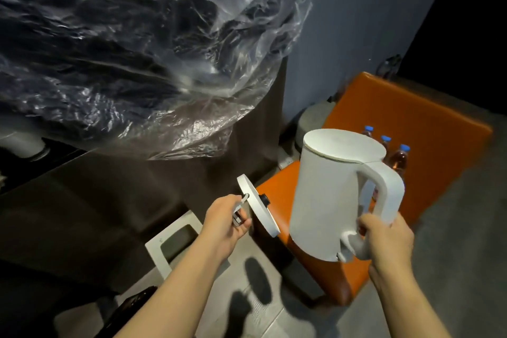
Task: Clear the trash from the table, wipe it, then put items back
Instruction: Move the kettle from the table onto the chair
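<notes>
A white electric kettle (329,195) with its lid down hangs above the orange seat (406,115). My right hand (384,239) grips the lower part of its handle. To the left, the kettle's round white base (256,204) is tilted on edge in the air. My left hand (225,222) holds the base's plug and cord (240,210), and the base hangs from them. Several bottles with blue caps (402,158) stand on the seat behind the kettle, partly hidden by it.
A large sheet of clear crinkled plastic (137,49) over something dark fills the upper left. A white bin with a dark opening (175,241) stands on the floor below my left hand. A dark brown panel runs along the left. A grey wall rises behind the seat.
</notes>
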A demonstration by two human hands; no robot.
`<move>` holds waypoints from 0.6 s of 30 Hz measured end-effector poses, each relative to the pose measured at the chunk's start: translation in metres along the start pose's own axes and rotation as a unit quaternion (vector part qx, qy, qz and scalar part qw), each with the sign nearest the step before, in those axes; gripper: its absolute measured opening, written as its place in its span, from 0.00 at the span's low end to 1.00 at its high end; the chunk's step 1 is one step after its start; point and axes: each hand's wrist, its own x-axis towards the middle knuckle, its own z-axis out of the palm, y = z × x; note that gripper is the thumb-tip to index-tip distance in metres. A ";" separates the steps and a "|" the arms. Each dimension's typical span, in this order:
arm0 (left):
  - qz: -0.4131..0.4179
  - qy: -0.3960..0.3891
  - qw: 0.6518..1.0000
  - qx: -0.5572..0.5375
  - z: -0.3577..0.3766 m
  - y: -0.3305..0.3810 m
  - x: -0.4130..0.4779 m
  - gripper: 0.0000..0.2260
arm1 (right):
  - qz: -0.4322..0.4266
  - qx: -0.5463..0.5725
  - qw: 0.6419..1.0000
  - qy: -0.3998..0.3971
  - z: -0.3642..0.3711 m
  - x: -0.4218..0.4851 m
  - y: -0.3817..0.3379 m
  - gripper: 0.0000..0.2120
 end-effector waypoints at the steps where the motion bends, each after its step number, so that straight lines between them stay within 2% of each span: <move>1: -0.012 0.001 1.000 -0.005 0.010 -0.003 0.007 0.02 | 0.005 -0.004 1.000 0.002 -0.002 0.013 0.002 0.08; 4: -0.046 0.005 0.998 -0.032 0.043 -0.014 0.027 0.03 | 0.018 -0.020 1.000 0.000 -0.009 0.057 0.007 0.07; 8: -0.070 0.024 0.995 -0.068 0.094 -0.039 0.053 0.04 | 0.028 -0.054 0.998 -0.019 -0.022 0.123 0.016 0.11; 11: -0.087 0.039 0.991 -0.093 0.132 -0.060 0.075 0.06 | 0.028 -0.092 0.994 -0.046 -0.033 0.173 0.023 0.07; 13: -0.107 0.055 0.987 -0.111 0.154 -0.075 0.090 0.05 | 0.030 -0.115 0.991 -0.060 -0.039 0.199 0.029 0.09; 18: -0.149 0.073 0.973 -0.160 0.189 -0.107 0.126 0.07 | 0.053 -0.099 0.991 -0.069 -0.044 0.245 0.047 0.10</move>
